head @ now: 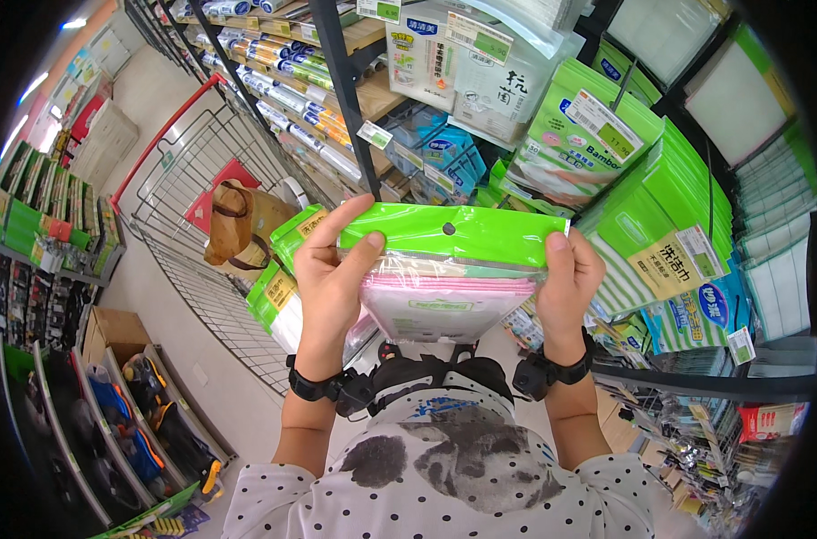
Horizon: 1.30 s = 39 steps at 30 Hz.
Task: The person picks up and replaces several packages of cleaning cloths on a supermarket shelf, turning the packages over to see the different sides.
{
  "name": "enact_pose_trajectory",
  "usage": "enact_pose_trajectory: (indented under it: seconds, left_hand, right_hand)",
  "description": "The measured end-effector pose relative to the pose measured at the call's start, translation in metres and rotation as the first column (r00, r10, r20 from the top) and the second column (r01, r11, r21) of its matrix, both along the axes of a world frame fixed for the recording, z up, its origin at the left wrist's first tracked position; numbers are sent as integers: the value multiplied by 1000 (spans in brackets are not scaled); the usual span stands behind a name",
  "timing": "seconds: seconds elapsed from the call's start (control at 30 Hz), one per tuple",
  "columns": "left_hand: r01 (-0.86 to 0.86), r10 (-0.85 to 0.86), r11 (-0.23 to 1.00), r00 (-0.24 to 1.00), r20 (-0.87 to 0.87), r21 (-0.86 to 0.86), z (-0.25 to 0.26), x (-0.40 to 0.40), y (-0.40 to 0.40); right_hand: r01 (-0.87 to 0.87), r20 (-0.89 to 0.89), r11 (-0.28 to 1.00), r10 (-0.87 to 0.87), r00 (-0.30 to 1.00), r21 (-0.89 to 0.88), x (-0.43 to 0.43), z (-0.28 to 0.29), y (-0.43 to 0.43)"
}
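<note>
A pack of folded pink and white cleaning cloths point(449, 303), in clear plastic with a bright green header and a punched hole, is held up in front of my body. My left hand point(334, 283) pinches the header's left end between thumb and fingers. At its right end my right hand point(570, 269) has the same grip, thumb on the front. Both wrists wear black straps with small devices. Similar green-topped packs point(277, 296) lie in the cart just left of my left hand. Green-and-white striped cloth packs point(658, 229) hang near my right hand.
A wire shopping cart point(199, 269) with a red handle stands at the left, holding a brown bag point(236, 229). Ahead, shelves carry rolled goods point(287, 87). A green bamboo cloth pack point(570, 141) hangs on the rack. Shoes fill a low shelf point(125, 411) at lower left.
</note>
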<state>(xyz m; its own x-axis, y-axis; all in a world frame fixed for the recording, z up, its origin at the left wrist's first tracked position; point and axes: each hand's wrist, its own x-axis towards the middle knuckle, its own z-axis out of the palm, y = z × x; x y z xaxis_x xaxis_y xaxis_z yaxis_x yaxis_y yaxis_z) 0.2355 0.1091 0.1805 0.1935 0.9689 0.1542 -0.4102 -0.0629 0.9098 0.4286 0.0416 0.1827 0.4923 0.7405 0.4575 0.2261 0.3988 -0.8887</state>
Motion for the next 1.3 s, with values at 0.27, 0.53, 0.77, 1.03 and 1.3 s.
enact_pose_trajectory:
  seconds: [0.27,0.53,0.77,1.03,1.3]
  left_hand:
    - [64,-63,998,995,78,-16,0,5,4]
    - [618,-674,739,676,-298,-267,-47,-5,6]
    - [711,-639,699,670,-379,77,-32,25,3]
    - [248,-248,933,968,-34,262,34,68,-4]
    - [260,-337,921,906,257,291,86,131,-37]
  right_hand:
    - [8,-66,1000,-7,998,8,1,-4,0]
    - [60,-152,993,-44,987,97,18,-6,-9]
    - [173,-225,955,-119,967,242,39,22,-11]
    - [79,712,996,-26,702,-41,28,18,-72]
    - [459,807,878,-367,464,135,16,7,-95]
